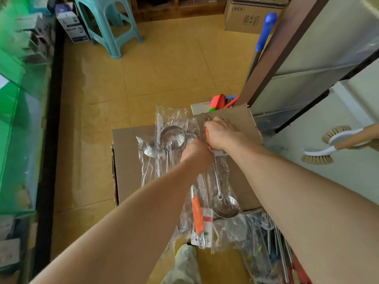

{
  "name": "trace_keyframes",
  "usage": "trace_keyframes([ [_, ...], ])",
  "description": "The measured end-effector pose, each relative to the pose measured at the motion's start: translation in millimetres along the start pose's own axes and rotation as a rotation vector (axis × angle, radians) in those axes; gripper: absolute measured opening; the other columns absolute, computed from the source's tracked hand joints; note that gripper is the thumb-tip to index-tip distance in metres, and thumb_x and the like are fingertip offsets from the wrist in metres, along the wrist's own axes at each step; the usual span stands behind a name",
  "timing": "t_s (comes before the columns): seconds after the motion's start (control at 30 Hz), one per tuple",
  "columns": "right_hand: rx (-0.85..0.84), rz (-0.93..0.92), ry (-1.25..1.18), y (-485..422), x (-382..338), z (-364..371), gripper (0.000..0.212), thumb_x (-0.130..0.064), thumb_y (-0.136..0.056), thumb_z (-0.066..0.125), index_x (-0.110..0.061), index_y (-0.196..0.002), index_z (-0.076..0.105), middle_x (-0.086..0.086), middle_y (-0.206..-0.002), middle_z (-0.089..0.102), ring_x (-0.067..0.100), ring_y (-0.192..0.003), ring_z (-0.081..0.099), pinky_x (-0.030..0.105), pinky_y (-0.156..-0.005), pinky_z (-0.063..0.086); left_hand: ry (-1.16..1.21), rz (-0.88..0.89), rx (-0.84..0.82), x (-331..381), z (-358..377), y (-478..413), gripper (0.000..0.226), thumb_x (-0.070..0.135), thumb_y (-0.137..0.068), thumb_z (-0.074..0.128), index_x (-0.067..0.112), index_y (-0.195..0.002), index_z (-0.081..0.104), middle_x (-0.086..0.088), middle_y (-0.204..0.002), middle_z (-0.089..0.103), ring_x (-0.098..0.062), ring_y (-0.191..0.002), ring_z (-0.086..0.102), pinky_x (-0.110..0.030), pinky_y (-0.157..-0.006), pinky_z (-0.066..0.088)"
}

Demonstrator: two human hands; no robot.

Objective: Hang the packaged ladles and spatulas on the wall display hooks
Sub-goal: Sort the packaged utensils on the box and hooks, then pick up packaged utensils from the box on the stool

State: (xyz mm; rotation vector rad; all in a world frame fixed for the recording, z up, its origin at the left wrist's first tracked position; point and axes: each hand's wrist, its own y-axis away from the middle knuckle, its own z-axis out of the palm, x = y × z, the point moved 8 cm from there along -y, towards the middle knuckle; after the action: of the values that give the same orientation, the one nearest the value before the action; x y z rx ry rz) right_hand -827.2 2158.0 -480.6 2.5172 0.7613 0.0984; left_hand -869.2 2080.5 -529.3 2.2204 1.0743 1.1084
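Head view, looking down. A closed cardboard box (127,160) stands on the yellow tiled floor (164,68), and its top serves as the surface. On it lie several clear plastic sleeves, each holding steel utensils: a ladle bowl (172,138) in the far sleeve, a spatula blade (148,150) in the sleeve to its left, and an orange-handled utensil (198,218) with a card label at the near edge. Behind the box, an open carton (205,107) holds red, orange and blue items. A printed carton (250,15) stands closed at the far wall, its contents hidden.

The right hand (222,136) is curled round the orange handle of a packaged ladle (225,206). The handle's hanging ring (207,119) protrudes just beyond the fingers, and the shaft runs back toward the viewer to the bowl, which rests on the box's near right corner. The left hand (195,149) sits just beside the right, over the sleeves. Its fingers face away, so its grip cannot be told.

At lower right lies a bundle of wrapped utensils (266,242). Brushes (320,156) hang at the right.
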Motion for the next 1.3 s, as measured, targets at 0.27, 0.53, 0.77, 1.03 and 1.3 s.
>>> trace_keyframes([
  [0.27,0.116,0.001,-0.08,40,7,-35,0.042,-0.007,-0.089,0.054,-0.014,-0.13,0.048,0.012,-0.133,0.043,0.032,-0.124,0.044,0.039,-0.093,0.04,-0.061,0.049,0.084,25,-27,22,0.019,0.012,-0.089,0.053,0.007,-0.071,0.05,-0.011,-0.088,0.07,-0.027,-0.079,0.069,-0.035,-0.071,0.059],
  [0.53,0.226,0.033,-0.039,132,30,-75,0.026,-0.011,-0.091,0.057,-0.006,-0.117,0.058,0.014,-0.122,0.057,0.03,-0.115,0.054,0.032,-0.085,0.041,-0.307,0.247,0.255,75,-46,96,0.026,0.013,-0.09,0.056,0.005,-0.115,0.058,-0.012,-0.11,0.064,-0.028,-0.1,0.062,-0.033,-0.071,0.046],
  [0.77,0.315,0.122,-0.058,244,70,-91,0.023,-0.009,-0.093,0.052,-0.005,-0.115,0.059,0.013,-0.119,0.06,0.031,-0.112,0.057,0.033,-0.083,0.045,-0.535,0.471,0.413,122,-27,197,0.029,0.017,-0.091,0.054,0.011,-0.119,0.058,-0.01,-0.121,0.059,-0.03,-0.115,0.053,-0.039,-0.088,0.045],
  [1.03,0.436,0.231,-0.026,393,116,-91,0.021,-0.007,-0.095,0.047,-0.001,-0.111,0.06,0.016,-0.113,0.061,0.032,-0.104,0.06,0.033,-0.072,0.042,-0.589,0.702,0.469,157,15,340,0.031,0.015,-0.089,0.055,0.01,-0.12,0.058,-0.011,-0.124,0.054,-0.03,-0.12,0.047,-0.039,-0.094,0.041],
  [1.3,0.61,0.388,-0.046,539,155,-81,0.032,-0.014,-0.098,0.044,-0.007,-0.129,0.051,0.013,-0.128,0.056,0.029,-0.118,0.054,0.034,-0.091,0.045,-0.577,0.934,0.504,173,65,483,0.028,0.015,-0.09,0.054,0.014,-0.117,0.059,-0.01,-0.123,0.055,-0.029,-0.119,0.048,-0.04,-0.094,0.041],
])
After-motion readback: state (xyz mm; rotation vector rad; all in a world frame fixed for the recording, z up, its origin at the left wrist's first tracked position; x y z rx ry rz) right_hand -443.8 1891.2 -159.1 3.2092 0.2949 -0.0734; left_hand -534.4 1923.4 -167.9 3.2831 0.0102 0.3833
